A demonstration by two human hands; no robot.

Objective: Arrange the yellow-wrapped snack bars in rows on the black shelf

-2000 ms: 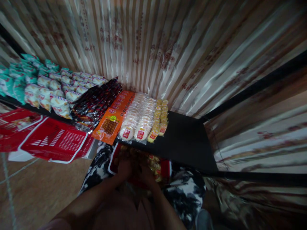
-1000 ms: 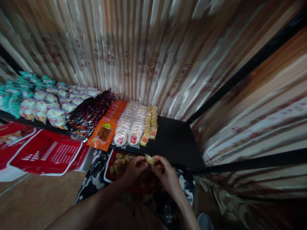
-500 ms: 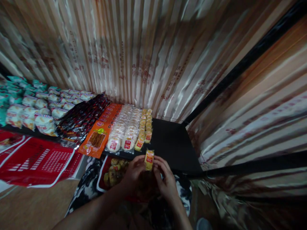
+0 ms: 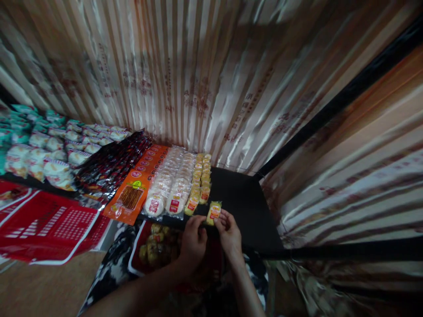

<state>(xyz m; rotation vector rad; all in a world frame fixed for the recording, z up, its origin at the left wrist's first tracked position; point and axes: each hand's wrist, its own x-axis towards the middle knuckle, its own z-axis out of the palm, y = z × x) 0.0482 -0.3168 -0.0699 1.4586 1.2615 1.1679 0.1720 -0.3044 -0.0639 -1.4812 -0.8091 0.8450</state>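
My right hand [image 4: 228,233] pinches a small yellow snack packet [image 4: 214,213] with a red and orange label by its right side. The packet is held upright over the front of the black shelf [image 4: 246,200]. My left hand [image 4: 193,240] is beside its lower left edge, fingers curled, thumb and forefinger apart with nothing between them; whether a fingertip touches the packet is unclear. Just left of the packet, two rows of like yellow packets [image 4: 198,185] run back along the shelf. Beneath my hands, a red bin with a white rim [image 4: 131,259] holds several wrapped yellow snacks [image 4: 155,246].
Left along the shelf lie white round crackers [image 4: 154,204], an orange snack bag [image 4: 130,198], dark shiny packets [image 4: 110,163], white bags [image 4: 59,174] and green bags [image 4: 24,125]. A red printed sheet [image 4: 49,229] hangs in front. Striped sheeting [image 4: 185,66] and a black bar [image 4: 330,101] stand behind.
The yellow packet has moved slightly right and up, toward the shelf. My left hand has come off its side, while my right hand keeps its hold.
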